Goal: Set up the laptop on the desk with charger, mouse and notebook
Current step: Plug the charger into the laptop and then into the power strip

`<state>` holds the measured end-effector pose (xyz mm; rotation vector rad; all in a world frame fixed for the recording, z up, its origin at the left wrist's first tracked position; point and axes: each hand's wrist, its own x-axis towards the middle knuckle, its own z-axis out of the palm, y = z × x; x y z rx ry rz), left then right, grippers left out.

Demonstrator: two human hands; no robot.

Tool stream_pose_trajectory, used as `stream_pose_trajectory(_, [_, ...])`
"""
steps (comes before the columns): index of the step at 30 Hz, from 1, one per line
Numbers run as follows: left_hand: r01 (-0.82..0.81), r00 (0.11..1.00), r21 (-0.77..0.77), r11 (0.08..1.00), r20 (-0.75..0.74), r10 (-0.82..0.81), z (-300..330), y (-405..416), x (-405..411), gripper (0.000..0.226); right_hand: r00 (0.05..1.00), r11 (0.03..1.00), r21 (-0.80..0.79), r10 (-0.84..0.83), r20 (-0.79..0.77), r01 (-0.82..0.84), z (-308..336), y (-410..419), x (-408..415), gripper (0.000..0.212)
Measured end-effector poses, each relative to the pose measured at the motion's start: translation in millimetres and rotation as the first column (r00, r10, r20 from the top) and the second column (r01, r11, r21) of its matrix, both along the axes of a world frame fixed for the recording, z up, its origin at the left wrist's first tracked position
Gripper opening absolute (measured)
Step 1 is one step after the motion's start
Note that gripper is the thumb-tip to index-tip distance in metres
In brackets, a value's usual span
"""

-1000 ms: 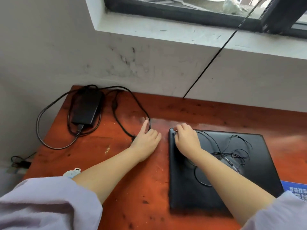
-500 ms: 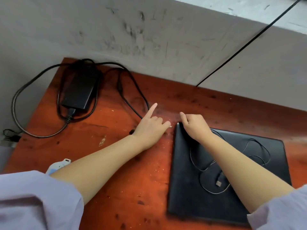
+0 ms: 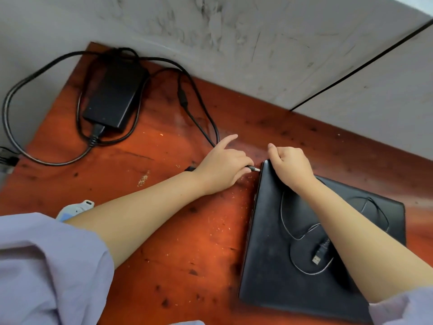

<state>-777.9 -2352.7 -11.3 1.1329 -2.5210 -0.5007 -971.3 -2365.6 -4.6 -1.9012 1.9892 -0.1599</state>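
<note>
Fingers: my left hand [image 3: 222, 167] pinches the charger plug [image 3: 254, 169], forefinger stuck out; my right hand [image 3: 290, 166] is curled over the laptop's far left corner.
Plug: metal tip points right at the laptop [image 3: 281, 242] edge, just short of it, lying left-to-right.
Laptop: closed, flat on the desk [image 3: 164, 231], long side running away from my right fingers.
Charger brick [image 3: 114, 92]: well left of my left fingers, cable looped.
USB plug [image 3: 318, 255]: on the lid.
Writing: none readable.
</note>
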Motion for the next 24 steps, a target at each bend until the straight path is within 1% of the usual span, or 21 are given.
stream_pose_trajectory(6, [0.039, 0.999, -0.037, 0.999, -0.011, -0.04, 3.3, 1.6, -1.3, 0.02, 1.0, 1.0, -0.008, -0.002, 0.005, 0.002, 1.1, -1.3, -2.9, 0.056])
stream_pose_trajectory(13, [0.05, 0.999, 0.008, 0.999, -0.001, -0.05, 7.3, 1.3, -11.5, 0.022, 0.999, 1.0, -0.01, -0.006, 0.054, 0.007, 7.7, -1.5, -2.5, 0.056])
stream_pose_trajectory(19, [0.048, 0.996, 0.035, 0.998, 0.08, -0.051, 4.1, 2.1, -22.8, 0.026, 0.999, 0.998, -0.06, -0.019, 0.041, 0.022, 5.7, -0.8, 1.4, 0.056])
stream_pose_trajectory(24, [0.045, 0.986, 0.076, 0.996, 0.158, -0.056, -6.7, 6.5, -16.7, 0.027, 1.0, 0.999, -0.045, 0.002, 0.005, -0.002, -7.3, 2.9, 9.1, 0.055])
